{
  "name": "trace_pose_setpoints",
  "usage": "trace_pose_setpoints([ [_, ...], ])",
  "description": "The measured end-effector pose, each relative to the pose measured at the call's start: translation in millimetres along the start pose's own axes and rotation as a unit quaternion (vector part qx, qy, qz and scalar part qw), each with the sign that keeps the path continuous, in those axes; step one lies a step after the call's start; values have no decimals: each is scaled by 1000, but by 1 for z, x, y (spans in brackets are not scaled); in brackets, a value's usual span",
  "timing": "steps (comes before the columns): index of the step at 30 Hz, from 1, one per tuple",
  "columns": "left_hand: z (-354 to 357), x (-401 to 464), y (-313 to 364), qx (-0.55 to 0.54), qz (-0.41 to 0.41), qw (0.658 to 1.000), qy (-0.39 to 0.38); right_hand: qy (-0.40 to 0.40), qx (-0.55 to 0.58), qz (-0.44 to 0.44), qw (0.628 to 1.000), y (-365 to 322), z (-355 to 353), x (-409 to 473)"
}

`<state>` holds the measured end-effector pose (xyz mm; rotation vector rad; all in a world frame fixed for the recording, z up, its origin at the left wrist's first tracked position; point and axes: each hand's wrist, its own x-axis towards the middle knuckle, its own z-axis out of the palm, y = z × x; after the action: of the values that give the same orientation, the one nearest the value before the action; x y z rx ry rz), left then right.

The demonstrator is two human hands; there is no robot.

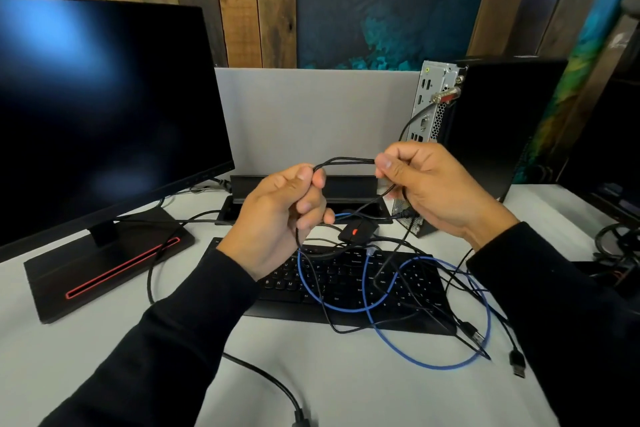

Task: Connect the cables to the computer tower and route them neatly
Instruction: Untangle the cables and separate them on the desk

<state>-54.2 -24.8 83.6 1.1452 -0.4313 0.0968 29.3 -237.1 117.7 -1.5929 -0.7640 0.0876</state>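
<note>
- Left hand (280,215) at centre, grip curled round a thin black cable (346,160), thumb and forefinger pinching it at the top.
- Right hand (429,184) just toward 3 o'clock from the left, grip pinching the same black cable; doubled strands arching between the two hands.
- Computer tower (498,121) upright at 2 o'clock on the desk (90,350), rear port panel turned toward the hands, one plug with a silver and red end (446,95) seated in it.
- Keyboard (346,284) flat on the desk at 6 o'clock from the hands, partly under loose cables.
- Blue cable (429,362) looped over the keyboard and spilling onto the desk toward 5 o'clock.
- Two loose black USB plugs (517,362) lying on the desk at 5 o'clock, beside the blue loop.
- Small black device with a red mark (356,230) behind the keyboard, below the hands.
- Monitor (104,107) dark at 9 o'clock, on a flat stand with a red stripe.
</note>
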Motion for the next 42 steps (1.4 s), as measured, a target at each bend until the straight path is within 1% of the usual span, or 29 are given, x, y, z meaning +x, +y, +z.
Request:
trace_pose_setpoints([
  [2, -8, -1, -4, 31, 4, 999, -8, -29, 92, 23, 995, 4, 0, -2],
  [4, -13, -1, -7, 47, 2, 999, -8, -44, 199, 57, 977, 9, 4, -5],
  [6, -16, -2, -8, 38, -2, 999, -9, -44, 219, 63, 973, 16, 11, -6],
  [8, -16, -2, -8, 8, -8, 1000, -6, -38, 191, 54, 979, 19, 14, -6],
  [11, -13, 1, -8, -32, -32, 999, 14, -22, 116, 19, 993, 23, 14, -2],
  [13, -10, 3, -6, -21, -52, 998, 36, -10, 76, -12, 997, 26, 15, -1],
  [15, -9, 3, -3, 16, -60, 997, 55, 5, 37, -33, 999, 27, 19, -4],
  [18, -8, 0, -3, 27, -49, 998, 40, 27, -40, -44, 998, 27, 20, -8],
  [20, -12, -2, -6, 14, -48, 999, 9, 47, -76, -39, 995, 28, 17, -9],
  [22, -12, -1, -10, 5, -46, 999, -11, 63, -82, -30, 994, 30, 16, -10],
  [24, -8, 1, -14, -17, -57, 998, -9, 77, -95, -24, 992, 34, 18, -10],
  [26, -2, 2, -15, -46, -61, 997, 5, 101, -174, -32, 979, 37, 21, -12],
  [28, 0, 3, -15, -63, -40, 997, 31, 121, -244, -35, 962, 37, 23, -15],
  [30, 0, 4, -15, -80, -22, 994, 74, 106, -247, -36, 963, 34, 24, -19],
  [33, 0, 5, -17, -119, -18, 984, 129, 90, -250, -48, 963, 34, 28, -25],
  [36, -8, 5, -15, -162, -17, 974, 158, 79, -257, -11, 963, 42, 28, -32],
  [38, -18, 7, -11, -175, -11, 969, 172, 73, -233, 46, 969, 52, 24, -39],
  [39, -25, 6, -9, -176, -7, 969, 176, 67, -183, 83, 977, 56, 21, -42],
  [40, -29, 6, -8, -169, -7, 969, 180, 56, -98, 125, 986, 56, 20, -44],
  [41, -33, 5, -7, -156, -11, 971, 181, 44, -7, 164, 985, 54, 22, -45],
  [42, -34, 5, -7, -140, -19, 974, 177, 40, 54, 187, 980, 50, 23, -45],
])
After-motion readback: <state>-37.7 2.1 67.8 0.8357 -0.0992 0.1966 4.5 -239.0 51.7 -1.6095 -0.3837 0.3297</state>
